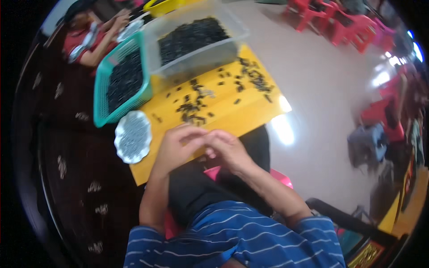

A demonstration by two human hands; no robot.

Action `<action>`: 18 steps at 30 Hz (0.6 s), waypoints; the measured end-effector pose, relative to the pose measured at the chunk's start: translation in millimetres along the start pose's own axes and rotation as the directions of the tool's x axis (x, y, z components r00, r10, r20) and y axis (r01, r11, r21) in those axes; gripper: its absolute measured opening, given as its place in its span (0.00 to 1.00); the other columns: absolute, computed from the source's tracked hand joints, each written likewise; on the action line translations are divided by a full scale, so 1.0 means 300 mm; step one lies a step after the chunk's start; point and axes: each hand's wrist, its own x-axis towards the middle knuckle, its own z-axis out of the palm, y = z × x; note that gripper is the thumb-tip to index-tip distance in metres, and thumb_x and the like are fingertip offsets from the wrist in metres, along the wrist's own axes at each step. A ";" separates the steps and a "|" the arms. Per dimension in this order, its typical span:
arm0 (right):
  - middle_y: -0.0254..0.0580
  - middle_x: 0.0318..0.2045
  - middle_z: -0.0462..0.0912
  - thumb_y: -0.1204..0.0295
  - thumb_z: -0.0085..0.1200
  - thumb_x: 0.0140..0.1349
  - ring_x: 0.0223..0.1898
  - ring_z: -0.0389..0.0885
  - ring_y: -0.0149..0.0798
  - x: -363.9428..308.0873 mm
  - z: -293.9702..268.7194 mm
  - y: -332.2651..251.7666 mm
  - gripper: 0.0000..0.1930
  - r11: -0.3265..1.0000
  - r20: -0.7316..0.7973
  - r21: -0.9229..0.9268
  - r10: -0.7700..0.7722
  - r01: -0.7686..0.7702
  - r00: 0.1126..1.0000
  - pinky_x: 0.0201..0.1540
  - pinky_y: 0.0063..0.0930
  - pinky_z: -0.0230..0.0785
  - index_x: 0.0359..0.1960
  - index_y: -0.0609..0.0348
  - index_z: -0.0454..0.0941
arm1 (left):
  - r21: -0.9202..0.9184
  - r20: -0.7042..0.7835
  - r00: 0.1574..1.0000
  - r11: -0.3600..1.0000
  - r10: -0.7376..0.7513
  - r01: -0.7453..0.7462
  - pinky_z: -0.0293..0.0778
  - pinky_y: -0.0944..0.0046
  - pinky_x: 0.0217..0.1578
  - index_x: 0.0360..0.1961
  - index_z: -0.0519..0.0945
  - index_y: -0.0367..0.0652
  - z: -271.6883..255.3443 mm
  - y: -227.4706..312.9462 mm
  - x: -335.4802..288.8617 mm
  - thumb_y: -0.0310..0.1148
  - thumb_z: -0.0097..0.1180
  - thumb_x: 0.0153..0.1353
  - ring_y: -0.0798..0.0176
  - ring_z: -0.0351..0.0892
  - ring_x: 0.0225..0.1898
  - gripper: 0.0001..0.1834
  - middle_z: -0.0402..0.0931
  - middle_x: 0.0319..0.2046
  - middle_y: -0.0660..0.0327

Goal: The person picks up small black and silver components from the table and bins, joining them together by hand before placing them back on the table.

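At the near edge of the yellow tabletop (241, 120), my left hand (176, 146) and my right hand (231, 151) meet at their fingertips. Both hands are closed in a pinch, and whatever sits between the fingers is too small or hidden to name. Just beyond them lies a loose cluster of small black pieces (190, 107). More black pieces (257, 78) are scattered toward the right edge. Left of my left hand is a white scalloped dish (117, 142) filled with small silvery-grey parts.
A clear plastic bin (194, 67) and a green basket (99, 100), both holding black pieces, stand at the back. Another person (87, 38) works at the far left by the dark carved furniture (67, 147). Red plastic chairs (357, 29) are on the floor at the far right.
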 end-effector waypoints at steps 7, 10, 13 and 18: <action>0.32 0.28 0.81 0.62 0.56 0.72 0.29 0.79 0.24 0.024 0.014 0.040 0.12 0.996 0.132 -0.055 -0.058 0.066 0.990 0.33 0.19 0.73 0.38 0.58 0.81 | -0.102 -0.065 0.987 0.985 -0.144 0.136 0.73 0.71 0.40 0.37 0.83 0.33 -0.018 -0.053 -0.039 0.22 0.57 0.63 0.71 0.78 0.36 0.04 0.80 0.33 0.63; 0.31 0.27 0.80 0.62 0.55 0.72 0.25 0.75 0.23 0.035 0.025 0.064 0.11 0.995 0.131 0.048 -0.092 0.086 0.987 0.30 0.17 0.70 0.37 0.57 0.80 | -0.109 -0.090 0.992 0.991 -0.089 0.079 0.71 0.72 0.37 0.36 0.79 0.35 -0.004 -0.067 -0.030 0.21 0.55 0.64 0.73 0.75 0.33 0.02 0.77 0.31 0.65; 0.31 0.32 0.80 0.63 0.56 0.72 0.29 0.75 0.22 0.030 0.001 0.055 0.09 0.993 0.104 0.106 -0.067 0.056 0.992 0.33 0.16 0.69 0.43 0.56 0.77 | -0.119 -0.150 0.987 0.992 -0.064 0.046 0.70 0.72 0.36 0.37 0.77 0.36 0.009 -0.048 -0.028 0.21 0.54 0.65 0.73 0.73 0.33 0.01 0.74 0.31 0.66; 0.29 0.32 0.81 0.63 0.57 0.72 0.28 0.74 0.21 0.031 -0.001 0.042 0.09 0.990 0.113 0.132 -0.059 0.044 0.992 0.33 0.14 0.69 0.42 0.53 0.77 | 0.004 -0.153 0.988 1.000 -0.010 0.011 0.68 0.72 0.37 0.37 0.75 0.36 0.029 -0.022 -0.053 0.20 0.53 0.67 0.73 0.71 0.33 0.01 0.71 0.33 0.65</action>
